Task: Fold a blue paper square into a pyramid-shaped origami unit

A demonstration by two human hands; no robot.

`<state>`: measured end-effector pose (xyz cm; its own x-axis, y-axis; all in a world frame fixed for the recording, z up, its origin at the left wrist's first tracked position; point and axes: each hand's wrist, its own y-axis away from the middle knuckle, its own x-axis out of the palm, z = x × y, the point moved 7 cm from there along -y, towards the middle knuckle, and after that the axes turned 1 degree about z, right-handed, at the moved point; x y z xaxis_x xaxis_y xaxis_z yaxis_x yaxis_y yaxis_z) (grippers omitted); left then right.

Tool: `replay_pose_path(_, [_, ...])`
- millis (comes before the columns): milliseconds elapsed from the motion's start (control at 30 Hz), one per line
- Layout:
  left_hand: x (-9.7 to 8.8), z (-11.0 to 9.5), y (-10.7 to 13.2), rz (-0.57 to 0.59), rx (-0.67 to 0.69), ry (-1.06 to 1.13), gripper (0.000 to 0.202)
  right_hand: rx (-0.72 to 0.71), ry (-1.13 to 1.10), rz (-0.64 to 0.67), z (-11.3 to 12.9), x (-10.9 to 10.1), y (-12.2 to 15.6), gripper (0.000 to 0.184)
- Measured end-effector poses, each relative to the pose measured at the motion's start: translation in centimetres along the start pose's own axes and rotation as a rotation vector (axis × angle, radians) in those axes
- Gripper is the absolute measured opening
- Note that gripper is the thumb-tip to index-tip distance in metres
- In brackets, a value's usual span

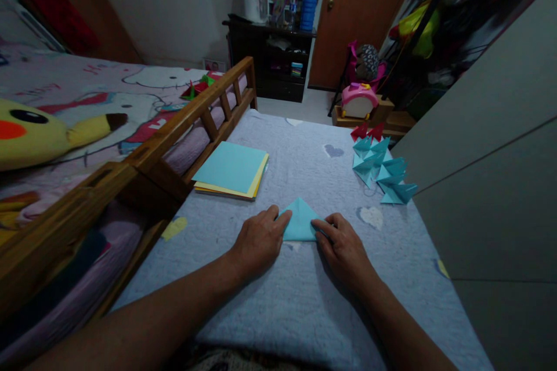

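A light-blue sheet of origami paper point(299, 223), folded into a triangle with its point facing away from me, lies on the bed's pale blue cover. My left hand point(260, 236) grips its left corner, the thumb and fingers closed at the edge. On the opposite corner, my right hand point(342, 243) pinches the paper between thumb and fingers. Beyond my left hand sits a stack of square coloured paper point(232, 168), light blue on top with yellow beneath. Several folded blue paper pieces point(369, 159) stand at the right edge, with red folded pieces point(368, 131) just behind them.
A wooden bed rail point(191, 119) runs along the left, with a second bed and a yellow plush toy point(39, 133) past it. Grey cabinet panels point(500, 185) border the right side. A dark shelf unit point(270, 58) and a pink toy drum point(359, 99) stand at the far end.
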<state>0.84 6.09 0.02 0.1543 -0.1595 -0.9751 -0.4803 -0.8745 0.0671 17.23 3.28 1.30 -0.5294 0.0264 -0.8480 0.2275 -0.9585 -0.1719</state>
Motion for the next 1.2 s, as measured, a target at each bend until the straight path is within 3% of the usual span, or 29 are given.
replay_pose_path(233, [0.0, -0.2, 0.0, -0.007, 0.024, -0.056, 0.038, 0.004, 0.002, 0.009, -0.3, 0.2, 0.0, 0.027])
replay_pose_path(467, [-1.1, -1.3, 0.6, -0.254, 0.217, -0.149, 0.032, -0.005, 0.002, -0.01, 0.0, -0.1, 0.0, 0.025])
replay_pose_path(567, [-1.0, -1.9, 0.9, -0.304, 0.31, -0.127, 0.029, -0.013, 0.011, -0.017, 0.0, 0.0, -0.1, 0.025])
replay_pose_path(700, [-0.2, -2.3, 0.8, -0.257, 0.372, -0.118, 0.039, -0.015, 0.021, -0.006, 0.0, 0.1, -0.1, 0.025])
replay_pose_path(900, [0.8, -2.1, 0.4, -0.167, 0.358, -0.132, 0.044, -0.012, 0.017, -0.005, 0.0, 0.1, -0.2, 0.024])
replay_pose_path(1200, [0.5, -2.2, 0.4, -0.153, 0.378, -0.121, 0.042, 0.001, -0.01, 0.005, -0.2, 0.1, 0.0, 0.023])
